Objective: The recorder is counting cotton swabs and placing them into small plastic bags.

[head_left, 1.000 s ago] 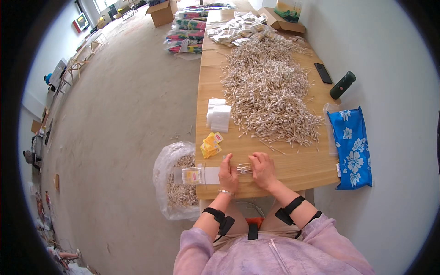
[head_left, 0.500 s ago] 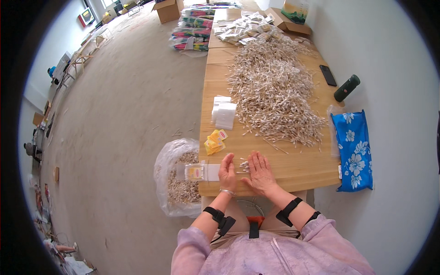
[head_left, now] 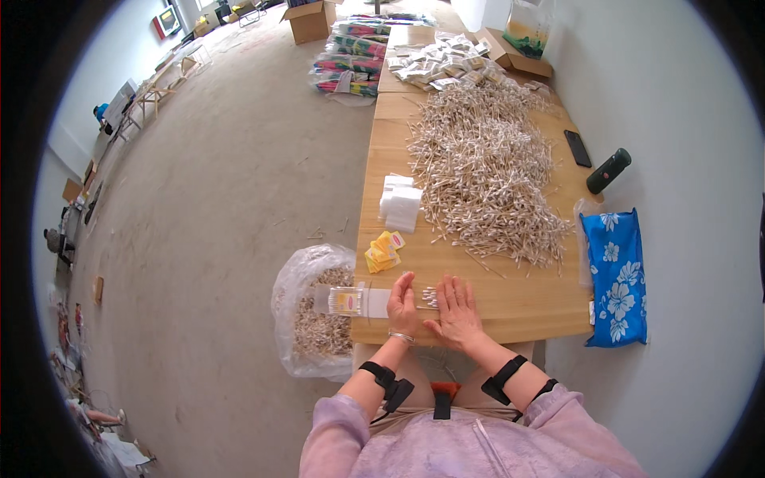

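A small bunch of cotton swabs (head_left: pixel 429 297) lies on the table between my two hands. My right hand (head_left: pixel 457 315) rests flat, fingers stretched out, over the bunch's right end. Opposite it, my left hand (head_left: pixel 402 307) stands on its edge, slightly cupped, by the left ends of the swabs; no object shows in it. Left of that hand, a clear packet of swabs with a yellow card (head_left: pixel 346 301) lies over the table's left edge, beside a white flap (head_left: pixel 378 303). Yellow cards (head_left: pixel 383 252) and a stack of clear bags (head_left: pixel 401 207) lie farther away.
A big heap of loose swabs (head_left: pixel 486 167) covers the table's middle, with filled packets (head_left: pixel 442 60) behind. A phone (head_left: pixel 577 149), a dark green bottle (head_left: pixel 608 171) and a blue flowered pack (head_left: pixel 617 279) line the right side. Below the left edge stands a plastic sack of swabs (head_left: pixel 319 350).
The view has shifted slightly, so the table appears farther right and lower. My hands keep nearly the same pose around the swabs, which look a little more gathered.
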Demonstrator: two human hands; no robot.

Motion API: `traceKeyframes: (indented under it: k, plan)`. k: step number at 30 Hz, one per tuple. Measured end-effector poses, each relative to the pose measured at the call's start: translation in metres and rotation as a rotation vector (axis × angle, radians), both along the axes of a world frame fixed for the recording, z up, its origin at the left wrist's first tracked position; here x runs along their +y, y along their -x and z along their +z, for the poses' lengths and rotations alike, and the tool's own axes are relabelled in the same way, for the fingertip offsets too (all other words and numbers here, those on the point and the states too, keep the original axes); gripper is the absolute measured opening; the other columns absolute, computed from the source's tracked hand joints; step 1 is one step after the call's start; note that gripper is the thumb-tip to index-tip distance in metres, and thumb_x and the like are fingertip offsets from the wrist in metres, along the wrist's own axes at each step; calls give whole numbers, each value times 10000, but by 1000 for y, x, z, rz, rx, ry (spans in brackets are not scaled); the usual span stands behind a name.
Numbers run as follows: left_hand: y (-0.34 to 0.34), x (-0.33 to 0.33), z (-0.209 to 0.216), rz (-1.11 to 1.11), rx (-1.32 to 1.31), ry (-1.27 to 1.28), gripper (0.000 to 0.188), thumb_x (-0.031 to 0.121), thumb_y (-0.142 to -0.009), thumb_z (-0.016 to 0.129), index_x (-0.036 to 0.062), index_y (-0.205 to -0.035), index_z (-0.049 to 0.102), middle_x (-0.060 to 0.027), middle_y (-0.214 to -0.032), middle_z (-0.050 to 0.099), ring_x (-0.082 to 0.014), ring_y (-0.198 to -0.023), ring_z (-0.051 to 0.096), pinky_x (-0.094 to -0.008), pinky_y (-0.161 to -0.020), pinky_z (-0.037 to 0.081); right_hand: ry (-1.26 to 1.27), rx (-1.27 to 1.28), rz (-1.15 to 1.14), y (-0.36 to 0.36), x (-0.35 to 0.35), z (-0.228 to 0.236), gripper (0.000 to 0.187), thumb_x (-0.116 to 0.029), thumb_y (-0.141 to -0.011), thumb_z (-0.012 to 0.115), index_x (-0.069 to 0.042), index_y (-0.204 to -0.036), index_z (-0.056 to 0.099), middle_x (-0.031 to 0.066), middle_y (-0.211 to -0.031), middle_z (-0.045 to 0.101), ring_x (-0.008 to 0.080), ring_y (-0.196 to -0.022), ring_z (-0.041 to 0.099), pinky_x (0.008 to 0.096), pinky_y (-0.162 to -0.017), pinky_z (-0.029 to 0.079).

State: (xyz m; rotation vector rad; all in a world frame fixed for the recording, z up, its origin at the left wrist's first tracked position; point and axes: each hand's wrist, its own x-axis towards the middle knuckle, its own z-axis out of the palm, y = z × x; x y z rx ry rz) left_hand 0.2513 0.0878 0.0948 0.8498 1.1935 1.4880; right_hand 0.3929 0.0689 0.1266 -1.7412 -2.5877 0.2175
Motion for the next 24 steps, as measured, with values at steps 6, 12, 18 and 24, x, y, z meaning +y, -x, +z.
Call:
traceKeyframes:
  k: [6,12,18,24]
  plan:
    - [4,-1,1,16,-76,27,354,-9,-946,386,-34,-1291,459,-133,-1304,510,-204,-1232,471,-327,-1078,342,-88,150,-126,-9,8,1,858,-430,-820,621,-4,-1441,211,193,-1505,195,351,-1410,138,511,-1133,106]
    - [2,1,5,-9,-67,-9,346,33,-971,373,-26,-1301,455,-126,-1335,492,-199,-1256,449,-324,-1080,330,-155,580,-152,-25,13,-9,663,-161,-866,576,14,-1417,253,217,-1476,246,376,-1385,208,442,-1127,188]
    - [-10,-3,-1,-18,-10,-26,363,99,-991,382,-24,-1327,441,-126,-1352,475,-195,-1275,420,-310,-1087,306,-90,1059,-406,-6,17,-9,534,-84,-913,461,38,-1398,274,195,-1474,269,311,-1385,242,368,-1131,196]
    - [-7,4,0,-31,13,-8,393,173,-1005,361,-27,-1336,432,-130,-1359,467,-198,-1273,420,-309,-1082,306,40,1359,-347,14,20,-15,492,-118,-953,409,38,-1400,278,167,-1497,247,280,-1395,223,355,-1133,175]
